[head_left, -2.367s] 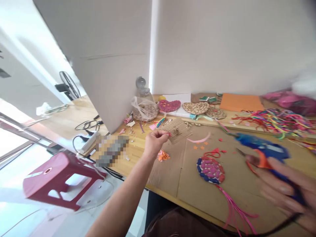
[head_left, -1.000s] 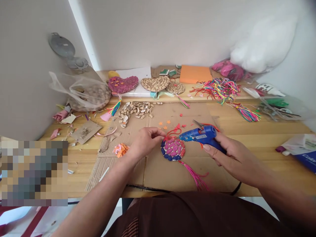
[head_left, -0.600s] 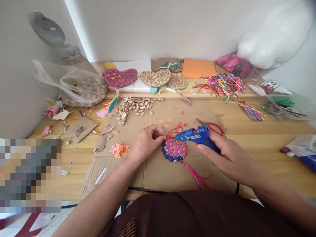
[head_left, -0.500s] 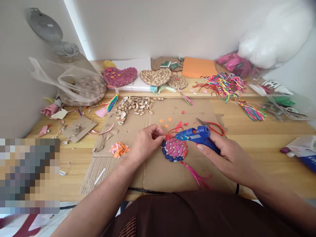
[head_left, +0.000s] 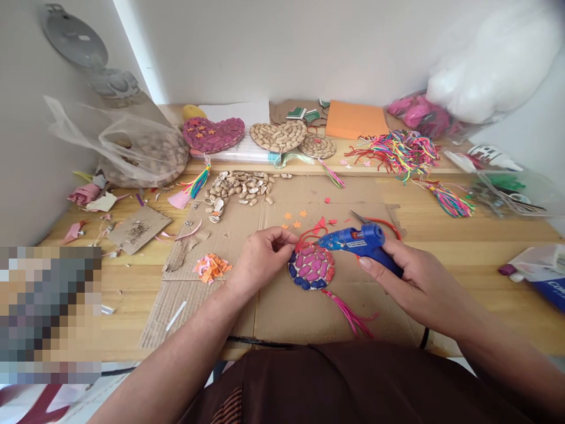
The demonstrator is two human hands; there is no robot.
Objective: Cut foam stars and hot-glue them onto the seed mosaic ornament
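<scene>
Nearest is the brown cloth garment (head_left: 331,383), and beyond it the pink cord tassel (head_left: 351,312) trails from the round disc of pink, blue and red shells (head_left: 311,266), which lies on the flat brown cardboard (head_left: 286,318). The left hand (head_left: 258,259) reaches its upper left rim, thumb and forefinger tips drawn close — whether they pinch anything, I cannot tell. The right hand (head_left: 424,282) curls its fingers round the handle of the blue plastic glue gun (head_left: 351,240), nozzle at the disc's top edge.

The disc looks well advanced: shells fill its face, the tassel hangs below and a red cord loop (head_left: 309,231) lies at its top. The small orange paper stars (head_left: 297,224) are loose behind it, none seen on it. Red-handled metal scissors (head_left: 389,226) lie behind the gun; farther off are a heap of peanut shells (head_left: 249,187) and a purple shell heart (head_left: 213,136).

In the earliest frame the right hand held the scissors — now it holds the gun, and since the last frame the nozzle has shifted slightly rightward.
</scene>
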